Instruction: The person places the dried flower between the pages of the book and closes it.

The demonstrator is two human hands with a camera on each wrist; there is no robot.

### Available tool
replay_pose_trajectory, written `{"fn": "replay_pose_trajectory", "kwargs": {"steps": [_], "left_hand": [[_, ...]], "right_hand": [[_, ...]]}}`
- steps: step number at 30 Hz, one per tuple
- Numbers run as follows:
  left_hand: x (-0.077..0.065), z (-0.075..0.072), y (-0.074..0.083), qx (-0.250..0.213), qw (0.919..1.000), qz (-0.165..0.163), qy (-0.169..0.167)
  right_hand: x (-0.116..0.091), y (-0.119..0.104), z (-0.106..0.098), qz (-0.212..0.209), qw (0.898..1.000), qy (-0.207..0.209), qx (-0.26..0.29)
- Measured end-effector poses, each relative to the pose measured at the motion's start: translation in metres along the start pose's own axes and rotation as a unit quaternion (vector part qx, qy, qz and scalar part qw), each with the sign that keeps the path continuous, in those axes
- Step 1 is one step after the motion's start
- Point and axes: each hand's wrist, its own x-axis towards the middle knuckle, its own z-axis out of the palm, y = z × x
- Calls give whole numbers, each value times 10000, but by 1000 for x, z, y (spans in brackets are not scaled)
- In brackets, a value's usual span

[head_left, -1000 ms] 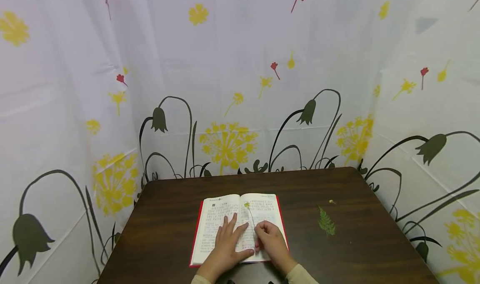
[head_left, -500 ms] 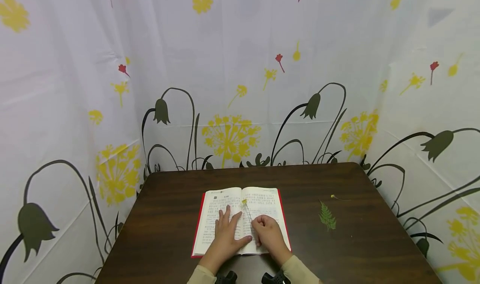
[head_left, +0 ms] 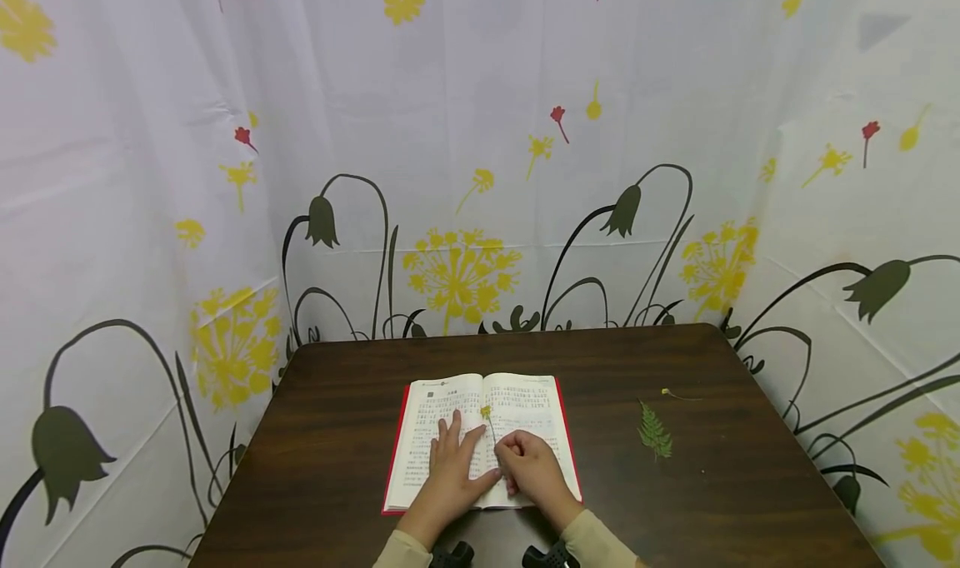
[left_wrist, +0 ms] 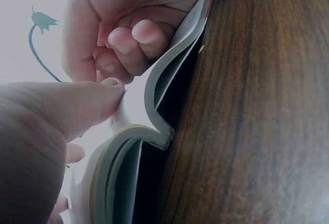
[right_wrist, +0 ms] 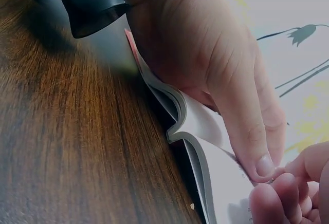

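An open book (head_left: 517,389) with printed pages and a red cover lies on the table. My left hand (head_left: 450,472) rests spread on its left page, thumb reaching across the middle fold. A small yellow flower (head_left: 486,412) on a thin stem lies over the book near the fold. My right hand (head_left: 534,468), fingers curled, pinches the lower end of that stem above the right page. In the left wrist view the left thumb (left_wrist: 97,103) lies close to the curled right fingers (left_wrist: 131,49). The stem is hard to make out in both wrist views.
On the dark wooden table (head_left: 330,435), right of the book, lie a green fern leaf (head_left: 655,432) and another small yellow flower (head_left: 666,392) with a thin stem. A white curtain (head_left: 480,77) with printed flowers hangs behind the table.
The right hand has shifted slightly left, and the flower has moved left towards the fold with it. The left hand stays on the page. The head view has tilted a little.
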Motion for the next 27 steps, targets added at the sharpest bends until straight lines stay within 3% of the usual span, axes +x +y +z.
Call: {"fn": "replay_pose_trajectory", "kwargs": {"steps": [10,20,27], "left_hand": [[1,0,-1,21,10000,-25,-27],[-2,1,-2,-26,10000,75,35],[-1,3,-3,9,9999,106,-23]], "right_hand": [[-2,-5,0,121,9994,172,-257],[-4,-2,-6,-429,9908,-546,-1161],[-3,-2,-9,-543,9867,-680,-1371]]}}
